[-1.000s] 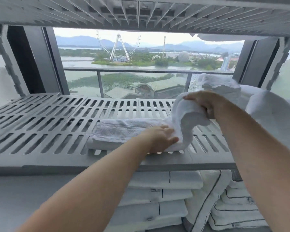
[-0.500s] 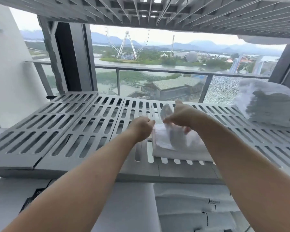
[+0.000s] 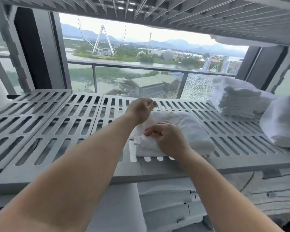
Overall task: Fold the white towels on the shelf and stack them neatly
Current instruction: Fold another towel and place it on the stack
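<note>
Head view: a nearly folded towel [image 3: 191, 129] is pinched by the right hand [image 3: 169, 139], the left hand's [image 3: 141, 108] grip cannot be told; stacking is undone.

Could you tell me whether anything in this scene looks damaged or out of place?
Yes: the glass balcony panel behind the shelf, right of centre, looks crazed all over with fine cracks, unlike the clear panels beside it. The folded towel's near-left corner is also bunched where the right hand pinches it.
</note>
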A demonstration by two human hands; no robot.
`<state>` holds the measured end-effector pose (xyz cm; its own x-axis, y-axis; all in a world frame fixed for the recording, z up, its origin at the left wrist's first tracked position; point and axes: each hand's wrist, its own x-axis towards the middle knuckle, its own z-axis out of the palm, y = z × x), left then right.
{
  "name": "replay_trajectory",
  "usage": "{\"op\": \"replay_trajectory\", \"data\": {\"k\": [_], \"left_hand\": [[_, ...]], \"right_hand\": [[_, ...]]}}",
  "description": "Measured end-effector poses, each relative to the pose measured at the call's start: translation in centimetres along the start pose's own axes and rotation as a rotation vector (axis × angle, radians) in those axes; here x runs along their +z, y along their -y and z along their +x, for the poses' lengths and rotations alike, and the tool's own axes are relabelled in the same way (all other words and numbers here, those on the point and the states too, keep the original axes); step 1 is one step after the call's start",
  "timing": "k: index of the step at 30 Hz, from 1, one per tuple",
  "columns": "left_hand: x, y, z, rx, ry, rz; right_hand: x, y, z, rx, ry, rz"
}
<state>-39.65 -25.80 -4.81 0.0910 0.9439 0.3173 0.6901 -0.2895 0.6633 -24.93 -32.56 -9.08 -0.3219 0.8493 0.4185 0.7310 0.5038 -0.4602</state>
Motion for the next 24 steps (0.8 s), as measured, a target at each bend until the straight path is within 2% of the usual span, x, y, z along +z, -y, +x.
{"op": "replay_trajectory", "data": {"k": [4, 6, 13, 16, 18, 20, 22, 24], "left_hand": [[2.6, -1.5, 1.8, -0.017, 0.288, 0.357], [3.3, -1.5, 2.5, -0.085, 0.374, 0.417], [4.7, -3.1, 1.8, -0.130, 0.447, 0.577], [5.6, -5.3, 0.4, -0.154, 0.429, 0.554], [5.7, -7.0, 0.0, -0.205, 0.446, 0.493], [5.9, -8.1, 0.1, -0.288, 0.460, 0.363], [6.7, -9.2, 0.3, -0.375, 0.465, 0.158], [7.6, -10.1, 0.2, -0.440, 0.467, 0.095]], "right_hand": [[0.2, -0.1, -2.0, -0.152, 0.013, -0.094], [0.0, -0.3, -2.4, -0.174, -0.020, -0.055], [-3.3, -4.9, -3.6, -0.044, -0.194, 0.199], [-5.7, -7.7, -4.2, 0.029, -0.226, 0.210], [-7.4, -9.4, -5.0, 0.120, -0.250, 0.051], [-8.7, -11.1, -5.7, 0.383, -0.228, -0.166], [-10.0, -12.1, -6.5, 0.711, -0.083, -0.205], [-10.6, -13.0, -7.0, 0.794, 0.069, -0.198]]}}
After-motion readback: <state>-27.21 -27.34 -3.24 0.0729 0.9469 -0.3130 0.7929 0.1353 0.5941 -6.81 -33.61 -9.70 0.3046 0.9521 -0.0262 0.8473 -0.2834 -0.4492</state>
